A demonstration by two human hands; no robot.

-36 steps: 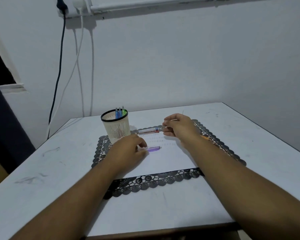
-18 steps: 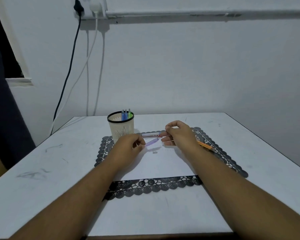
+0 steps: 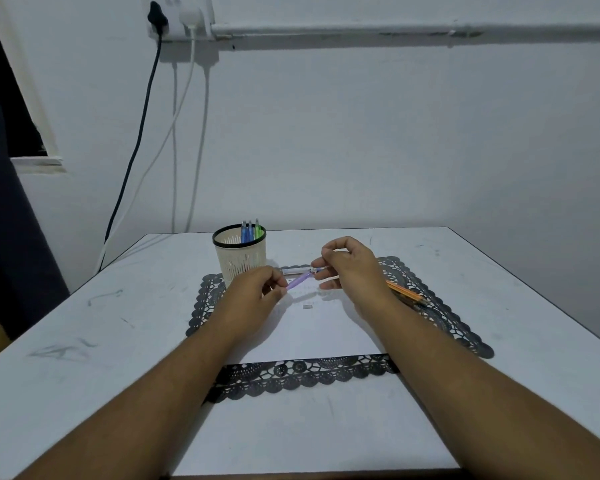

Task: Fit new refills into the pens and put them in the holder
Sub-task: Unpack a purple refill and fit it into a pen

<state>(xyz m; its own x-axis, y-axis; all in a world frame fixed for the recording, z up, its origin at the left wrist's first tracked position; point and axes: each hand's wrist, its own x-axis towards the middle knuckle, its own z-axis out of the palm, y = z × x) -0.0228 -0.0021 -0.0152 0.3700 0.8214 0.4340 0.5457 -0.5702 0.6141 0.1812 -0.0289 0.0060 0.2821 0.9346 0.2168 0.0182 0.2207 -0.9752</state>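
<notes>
A black lace-edged mat (image 3: 302,374) lies on the white table (image 3: 84,358); cables (image 3: 137,147) hang down the wall

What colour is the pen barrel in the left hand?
Purple pen barrel, pinched by the left hand; head view.

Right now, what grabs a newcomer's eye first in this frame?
The two hands meeting over the middle of the black lace mat: the left hand pinches a purple pen barrel while the right hand holds its other end with curled fingers. Behind the left hand, the cream pen holder stands with blue and green pens in it. An orange pen lies on the mat beside the right wrist.
</notes>
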